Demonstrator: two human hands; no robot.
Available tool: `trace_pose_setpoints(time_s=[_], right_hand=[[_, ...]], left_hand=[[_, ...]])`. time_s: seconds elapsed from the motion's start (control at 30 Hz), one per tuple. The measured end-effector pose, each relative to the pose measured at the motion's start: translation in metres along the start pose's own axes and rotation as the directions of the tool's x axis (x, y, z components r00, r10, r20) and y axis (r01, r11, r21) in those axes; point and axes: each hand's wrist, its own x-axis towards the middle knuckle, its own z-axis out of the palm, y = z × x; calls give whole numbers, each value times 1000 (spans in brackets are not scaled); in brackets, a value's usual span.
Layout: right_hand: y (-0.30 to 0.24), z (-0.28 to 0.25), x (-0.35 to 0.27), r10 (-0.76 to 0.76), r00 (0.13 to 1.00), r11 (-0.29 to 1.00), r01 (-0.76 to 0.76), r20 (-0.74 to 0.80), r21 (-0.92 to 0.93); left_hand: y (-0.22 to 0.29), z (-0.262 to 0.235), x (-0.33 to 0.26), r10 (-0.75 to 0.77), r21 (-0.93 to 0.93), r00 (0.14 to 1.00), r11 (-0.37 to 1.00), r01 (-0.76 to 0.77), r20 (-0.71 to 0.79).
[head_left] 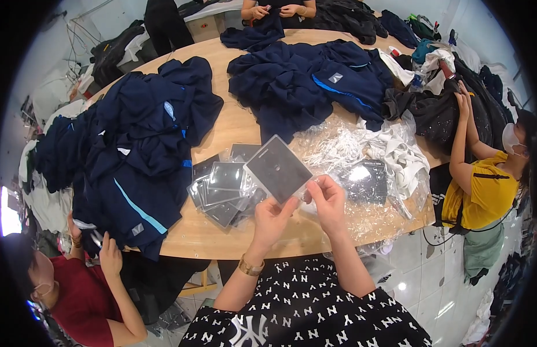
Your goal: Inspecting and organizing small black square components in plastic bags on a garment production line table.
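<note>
Round wooden table [234,124] fills the centre of a garment workroom, with other people working at its rim. Left hand [272,218] pinches the lower edge of a dark square card in a clear sleeve [278,168], held tilted above the table's near edge. Right hand [328,198] grips the sleeve's open end at the card's 4 o'clock corner, thumb and fingers closed on the plastic. Stack of matching sleeved cards [222,188] lies at 9 o'clock from the held card. Navy jackets [132,150] are heaped further toward 9 o'clock. Clear bag of white cords [372,153] sits at 2 o'clock.
</note>
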Motion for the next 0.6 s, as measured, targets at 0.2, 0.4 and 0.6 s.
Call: trace_pose_setpoints(time_s=[0.2, 0.4, 0.6], right_hand=[[9, 7, -7, 164, 983, 986, -164, 76, -9], [15, -1, -4, 58, 998, 997, -59, 13, 55], [17, -1, -7, 179, 978, 983, -182, 103, 21]], left_hand=[[-9, 4, -1, 122, -8, 991, 992, -122, -63], [-8, -7, 1, 45, 252, 999, 967, -42, -8], [-15, -11, -2, 174, 304, 985, 939, -160, -18]])
